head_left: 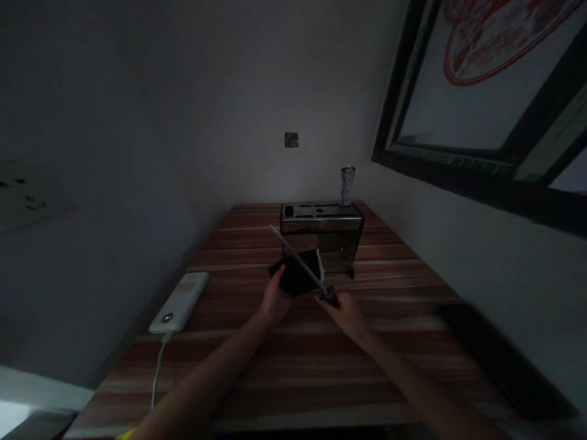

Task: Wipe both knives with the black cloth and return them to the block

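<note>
My left hand (274, 299) is closed on a black cloth (300, 273) with a white edge on its right side, the thumb lying over it. In my right hand (349, 315) is the black handle of a long, thin metal rod-like tool (296, 255), which slants up to the left across the front of the cloth. Whether it is a honing steel or a narrow blade seen edge-on, I cannot tell. Just beyond both hands stands a dark knife rack (321, 223) with a slotted metal top. The dim light hides the cloth's folds.
On the striped wooden table (247, 379), a white power bank (181, 302) with a cable lies at left. A patterned silvery cup-like object (347, 185) stands at the rack's right rear. A long black object (499, 360) lies along the right edge. Walls enclose the table; a framed window (463, 116) is at right.
</note>
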A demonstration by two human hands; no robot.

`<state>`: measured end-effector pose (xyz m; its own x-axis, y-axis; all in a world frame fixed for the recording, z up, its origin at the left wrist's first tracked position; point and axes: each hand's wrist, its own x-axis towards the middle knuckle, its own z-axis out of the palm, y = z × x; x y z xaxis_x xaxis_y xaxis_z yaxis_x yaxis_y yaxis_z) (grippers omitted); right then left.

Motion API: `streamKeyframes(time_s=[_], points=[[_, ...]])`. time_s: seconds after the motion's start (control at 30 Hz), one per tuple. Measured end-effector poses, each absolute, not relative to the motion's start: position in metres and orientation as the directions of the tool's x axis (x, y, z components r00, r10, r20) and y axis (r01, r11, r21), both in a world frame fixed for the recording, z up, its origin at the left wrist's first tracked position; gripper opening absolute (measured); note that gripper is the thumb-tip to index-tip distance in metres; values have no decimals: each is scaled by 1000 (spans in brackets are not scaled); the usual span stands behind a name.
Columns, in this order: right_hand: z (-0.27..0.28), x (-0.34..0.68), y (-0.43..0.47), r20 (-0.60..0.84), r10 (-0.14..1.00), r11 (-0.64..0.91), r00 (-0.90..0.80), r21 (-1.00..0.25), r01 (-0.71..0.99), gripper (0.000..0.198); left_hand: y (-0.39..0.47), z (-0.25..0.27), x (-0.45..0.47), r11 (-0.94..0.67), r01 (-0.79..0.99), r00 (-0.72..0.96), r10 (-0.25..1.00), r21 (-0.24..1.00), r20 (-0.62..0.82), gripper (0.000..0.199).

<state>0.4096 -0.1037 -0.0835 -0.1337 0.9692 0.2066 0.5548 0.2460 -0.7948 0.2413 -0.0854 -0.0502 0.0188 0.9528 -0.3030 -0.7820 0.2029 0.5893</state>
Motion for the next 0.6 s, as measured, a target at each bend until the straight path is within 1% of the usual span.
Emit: streamKeyframes(time_s=[0.17,0.3,0.4,0.6], points=[[-86,404,-100,229,962,274,-151,-784,557,38,-94,-35,242,240,-758,49,948,606,-314,23],[-86,404,-100,197,970,243,-143,-813,529,32,-101,-32,247,295,-728,104,940,619,-326,20],[-84,404,-102,186,970,240,-155,-831,502,31,-102,-35,249,312,-717,146,942,623,-304,18],[-84,404,-100,184,966,249,-183,-857,451,31,-99,-41,248,275,-677,105,954,683,-279,12]])
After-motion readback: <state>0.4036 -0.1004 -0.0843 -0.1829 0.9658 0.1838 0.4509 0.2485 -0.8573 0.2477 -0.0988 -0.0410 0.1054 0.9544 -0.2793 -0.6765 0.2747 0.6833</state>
